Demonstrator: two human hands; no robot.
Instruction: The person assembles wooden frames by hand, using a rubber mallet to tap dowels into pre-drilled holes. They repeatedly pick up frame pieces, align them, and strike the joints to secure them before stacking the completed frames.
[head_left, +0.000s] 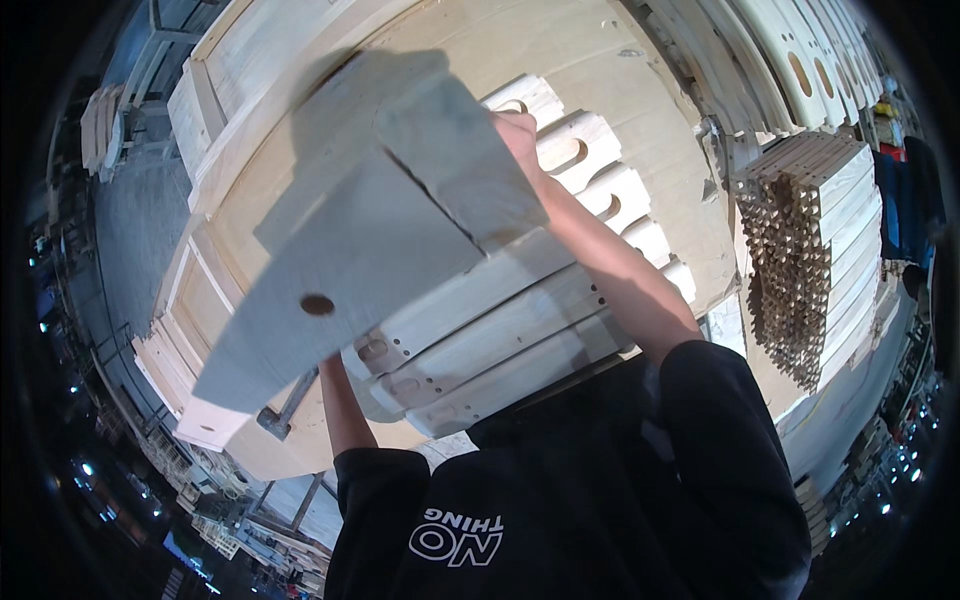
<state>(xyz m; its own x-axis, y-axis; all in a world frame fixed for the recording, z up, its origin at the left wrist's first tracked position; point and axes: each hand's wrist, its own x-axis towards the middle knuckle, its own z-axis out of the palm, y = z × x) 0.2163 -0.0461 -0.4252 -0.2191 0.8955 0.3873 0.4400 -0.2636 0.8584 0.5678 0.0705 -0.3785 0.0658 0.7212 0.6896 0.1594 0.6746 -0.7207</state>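
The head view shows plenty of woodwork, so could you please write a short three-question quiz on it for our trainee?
1. True or false: the large wooden board bears a dark oval spot.
2. Which of the person's hands shows at the board's upper right edge?
A. Left
B. Right
3. Why can the left hand not be seen?

Key:
1. True.
2. B, the right hand.
3. The board blocks the view of it; only part of the left forearm shows below the board.
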